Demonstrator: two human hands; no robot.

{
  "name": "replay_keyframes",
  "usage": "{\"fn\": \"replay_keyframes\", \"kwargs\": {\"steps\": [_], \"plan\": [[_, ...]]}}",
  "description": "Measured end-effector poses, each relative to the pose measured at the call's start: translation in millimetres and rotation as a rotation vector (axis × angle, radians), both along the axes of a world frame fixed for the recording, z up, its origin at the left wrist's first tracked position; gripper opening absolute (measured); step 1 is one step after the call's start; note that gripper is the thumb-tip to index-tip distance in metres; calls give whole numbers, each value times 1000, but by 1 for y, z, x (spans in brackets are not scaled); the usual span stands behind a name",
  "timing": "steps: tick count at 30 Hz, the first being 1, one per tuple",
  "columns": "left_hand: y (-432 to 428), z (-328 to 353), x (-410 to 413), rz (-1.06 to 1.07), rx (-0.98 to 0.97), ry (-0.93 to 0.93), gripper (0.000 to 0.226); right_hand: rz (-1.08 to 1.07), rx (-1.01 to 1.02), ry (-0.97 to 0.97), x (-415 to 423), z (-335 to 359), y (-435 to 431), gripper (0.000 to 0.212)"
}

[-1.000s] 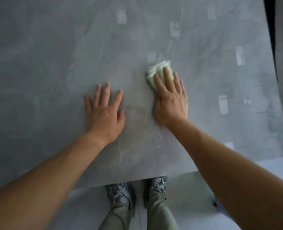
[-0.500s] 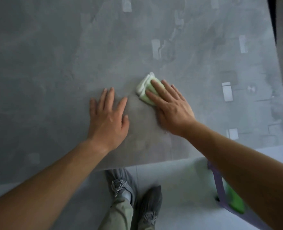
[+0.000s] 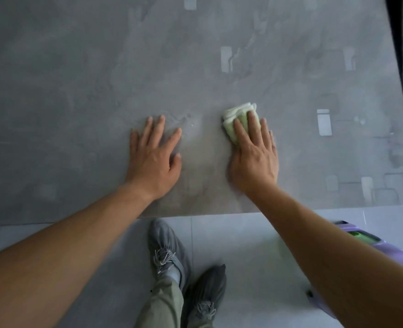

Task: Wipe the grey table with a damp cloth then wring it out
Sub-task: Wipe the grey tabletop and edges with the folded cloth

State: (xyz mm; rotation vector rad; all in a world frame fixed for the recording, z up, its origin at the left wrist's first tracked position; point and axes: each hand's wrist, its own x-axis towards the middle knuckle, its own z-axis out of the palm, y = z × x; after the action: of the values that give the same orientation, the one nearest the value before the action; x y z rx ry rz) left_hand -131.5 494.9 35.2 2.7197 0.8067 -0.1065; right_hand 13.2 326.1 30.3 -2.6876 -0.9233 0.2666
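Cloth [image 3: 239, 111] folded into a thick pad, pale green with white edges, flat on the grey table [image 3: 77, 91], right of centre and a little in from the near edge. Right hand [image 3: 254, 159] lies on it palm down, fingers [image 3: 251, 120] straight and close together, pressing the pad to the surface. Far folds stick out past the fingertips; near part is hidden under the palm. Left hand [image 3: 153, 157] rests flat on bare table to the left, well apart from the cloth, fingers spread, holding nothing. Looks like a brace. Faint paler smear on the surface between the two hands, possibly damp.

Judgement: wiping step in hand; wringing not yet begun. Cloth looks soft and light, probably limp once lifted, somewhat weighted by water, and likely to fall out of its folds. Should slide easily on the smooth top under flat pressure, so no grip needed for wiping. For wringing, best to curl the fingers round the whole pad to gather it, then take one end in each hand and twist. Drips likely on lifting.

Near side, below the table edge: pale floor [image 3: 238, 245], grey shoes [image 3: 169, 252], and at right a purple tub [image 3: 385, 247] with something green in it, partly hidden by the right forearm. Plausible place to wring over.
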Motion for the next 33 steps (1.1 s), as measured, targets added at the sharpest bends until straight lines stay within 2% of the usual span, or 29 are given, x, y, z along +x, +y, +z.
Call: {"fn": "replay_keyframes", "kwargs": {"steps": [3, 7, 10, 14, 16, 21, 23, 25, 28, 30, 33], "plan": [[1, -2, -1, -9, 17, 10, 63, -82, 22, -7, -11, -1, 13, 68], [3, -3, -3, -26, 21, 54, 61, 188, 35, -81, -60, -7, -14, 64], [8, -1, -4, -59, 63, 82, 62, 272, 46, -85, -39, -7, -10, 61], [35, 5, -9, -69, 93, 27, 66, -3, 45, -20, 7, -3, 46, 63], [61, 4, -7, -38, 116, 38, 67, -100, 24, -5, 1, -2, 63, 65], [119, -3, 8, 15, 143, 138, 70, 154, 34, -46, -61, -1, 50, 65], [131, -7, 11, 12, 124, 164, 71, 211, 27, -41, -50, 0, 54, 64], [133, -11, 9, -5, 113, 160, 72, 179, 4, -44, -24, 2, 73, 62], [133, -14, 7, -18, 120, 142, 74, -37, -18, -5, 11, 5, 117, 65], [134, -15, 6, -15, 113, 137, 74, -123, -24, 14, 6, 6, 134, 69], [134, -15, 5, -18, 102, 124, 73, 42, 6, 7, -34, 9, 123, 66]]}}
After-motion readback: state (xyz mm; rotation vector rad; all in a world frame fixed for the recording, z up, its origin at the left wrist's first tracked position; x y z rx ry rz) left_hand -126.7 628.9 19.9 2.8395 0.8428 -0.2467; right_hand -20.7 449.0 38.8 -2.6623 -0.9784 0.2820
